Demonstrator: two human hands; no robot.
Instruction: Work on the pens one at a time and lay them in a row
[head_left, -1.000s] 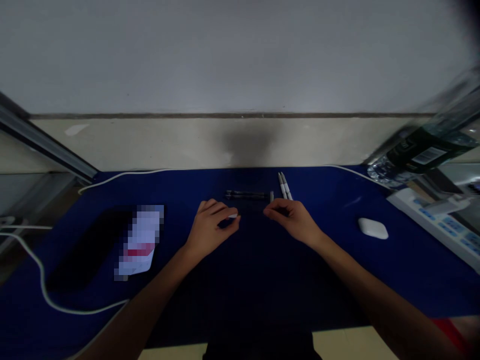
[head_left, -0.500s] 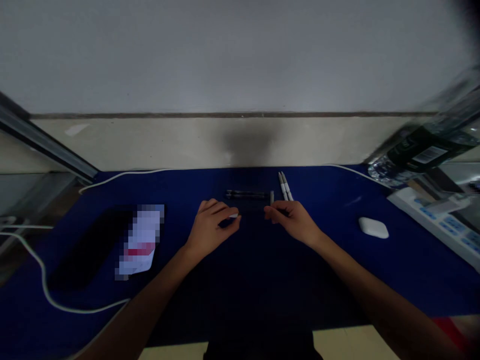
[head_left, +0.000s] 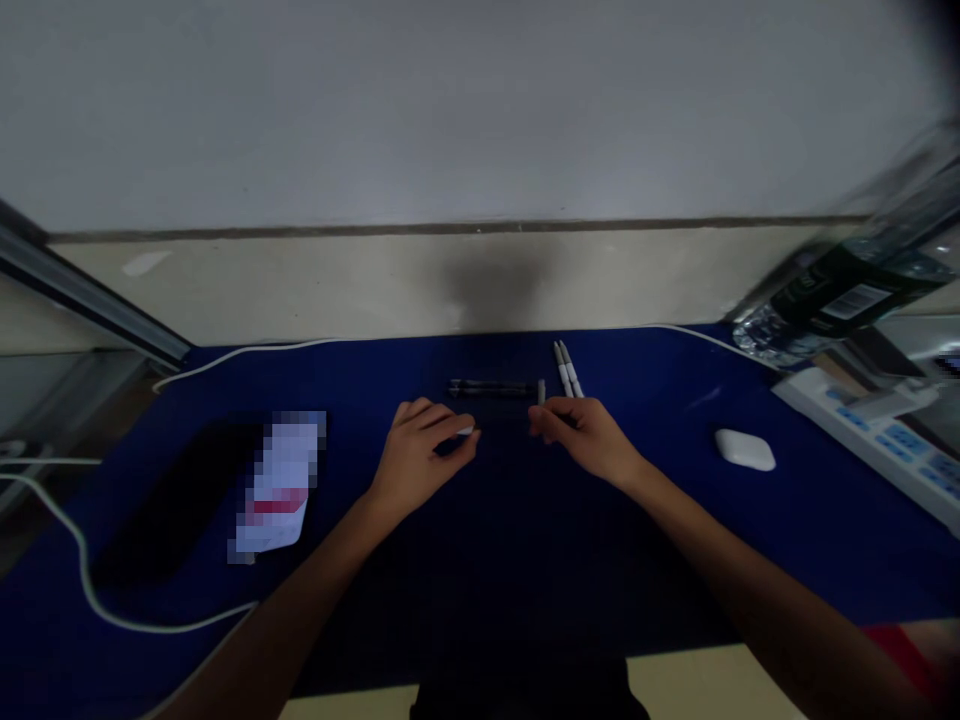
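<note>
Above the blue desk mat [head_left: 480, 560], my left hand [head_left: 421, 455] pinches a small white item [head_left: 466, 431], mostly hidden by its fingers. My right hand [head_left: 585, 435] has thumb and fingers closed around the lower end of a short grey stick-like object [head_left: 541, 391], which points up from the fingertips. Dark pens [head_left: 491, 388] lie sideways on the mat, just beyond and between the hands. Two white pens with grey tips [head_left: 568, 370] lie side by side behind my right hand, their near ends partly hidden by it.
A phone [head_left: 281, 480], its screen pixelated, lies at left beside a white cable [head_left: 86, 570]. To the right are a white earbud case [head_left: 745, 450], a power strip [head_left: 870, 440] and a plastic bottle [head_left: 840, 295]. A wall [head_left: 337, 280] stands behind the mat.
The view has shifted and tilted slightly. Both hands keep nearly the same pose and hold the same things.
</note>
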